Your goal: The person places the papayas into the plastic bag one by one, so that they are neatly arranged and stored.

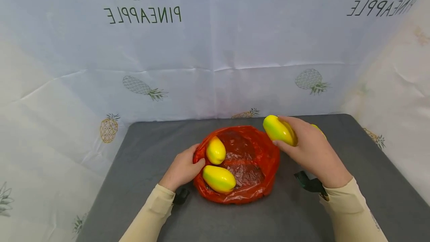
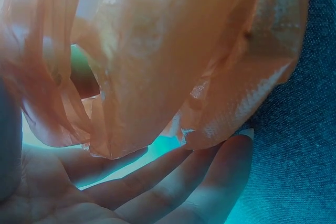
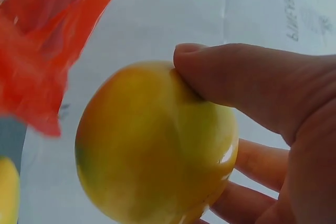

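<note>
A red plastic bag (image 1: 242, 196) lies with its mouth spread wide on the grey table. Inside it, at the left, are two yellow mangoes, one nearer the back (image 1: 216, 150) and one nearer the front (image 1: 219, 179). My left hand (image 1: 183, 169) holds the bag's left rim, thumb over the edge; in the left wrist view its fingers (image 2: 173, 182) lie along the outside of the thin plastic. Above the bag's right rim, my right hand (image 1: 310, 146) grips another yellow mango (image 3: 152, 145), its thumb on one side and fingers on the other.
Partly hidden behind my right hand, another yellow fruit (image 1: 319, 130) shows. Dark straps hang at both wrists. The grey table (image 1: 151, 141) meets a white cloth (image 1: 201, 47) printed with pineapples at the back and sides.
</note>
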The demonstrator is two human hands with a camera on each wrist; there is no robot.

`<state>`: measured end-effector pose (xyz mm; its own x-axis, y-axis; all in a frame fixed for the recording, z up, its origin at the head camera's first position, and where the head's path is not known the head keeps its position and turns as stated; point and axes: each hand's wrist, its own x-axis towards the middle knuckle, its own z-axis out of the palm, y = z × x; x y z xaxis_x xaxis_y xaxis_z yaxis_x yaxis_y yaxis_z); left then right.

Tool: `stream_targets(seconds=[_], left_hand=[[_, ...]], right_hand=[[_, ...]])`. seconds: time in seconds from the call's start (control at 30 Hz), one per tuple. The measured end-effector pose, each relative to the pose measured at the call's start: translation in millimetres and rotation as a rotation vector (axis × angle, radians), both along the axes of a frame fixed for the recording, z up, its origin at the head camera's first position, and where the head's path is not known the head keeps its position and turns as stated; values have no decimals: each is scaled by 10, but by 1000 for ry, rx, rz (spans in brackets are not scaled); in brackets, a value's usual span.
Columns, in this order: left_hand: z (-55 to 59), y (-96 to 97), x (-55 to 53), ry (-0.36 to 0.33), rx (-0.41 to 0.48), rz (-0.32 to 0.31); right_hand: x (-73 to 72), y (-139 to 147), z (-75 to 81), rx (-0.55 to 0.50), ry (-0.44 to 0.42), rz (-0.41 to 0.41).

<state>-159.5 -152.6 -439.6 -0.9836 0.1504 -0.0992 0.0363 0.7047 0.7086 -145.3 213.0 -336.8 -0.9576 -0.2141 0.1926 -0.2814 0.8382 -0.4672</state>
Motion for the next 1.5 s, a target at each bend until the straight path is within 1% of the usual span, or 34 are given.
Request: stream_targets(seconds=[0.13,0.23,0.37,0.63,0.77,1.0,1.27,1.5], left_hand=[[-4,0,-9,-2,-1,8],[-15,1,-12,-1,-1,2],[-38,7,-7,-6,3,-11],[-53,30,13,22,0,-27],[-49,49,14,15,6,-27],[-44,79,-5,14,11,-36],[-31,26,-9,22,24,-30],[-25,-4,-18,36,10,-32]], right_hand=[[-33,-196,-9,-29,-15,19],[-52,-334,-39,-43,-22,31],[-75,-491,-111,-62,-47,44],[-158,-764,-276,-69,-78,68],[-179,-836,-347,-73,-86,75],[-206,-878,-434,-70,-113,70],[-315,-989,-571,-73,-123,98],[-398,-1089,-706,-70,-118,116]])
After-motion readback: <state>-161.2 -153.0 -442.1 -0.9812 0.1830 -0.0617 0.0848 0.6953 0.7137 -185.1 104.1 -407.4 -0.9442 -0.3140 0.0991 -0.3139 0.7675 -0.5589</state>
